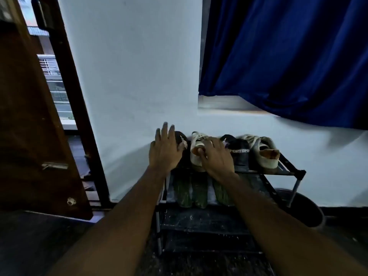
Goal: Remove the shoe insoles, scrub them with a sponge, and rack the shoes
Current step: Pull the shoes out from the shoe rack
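So the left hand (166, 150), fingers spread flat, steadies the black slip-on shoe (182, 138) on the black metal rack (278, 172)'s top shelf. The right hand (216, 156) curls round the worn white sneaker (196, 145)'s heel, probably squaring it up. The green ribbed insoles (191, 193) air out on the shelf below.

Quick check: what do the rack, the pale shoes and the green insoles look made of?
Rack: dark tubes, probably painted metal, with plastic-looking corner joints. Pale shoes: seemingly canvas or synthetic, matte, scuffed, laced. Green insoles: likely foam, matte, with ridged streaks.
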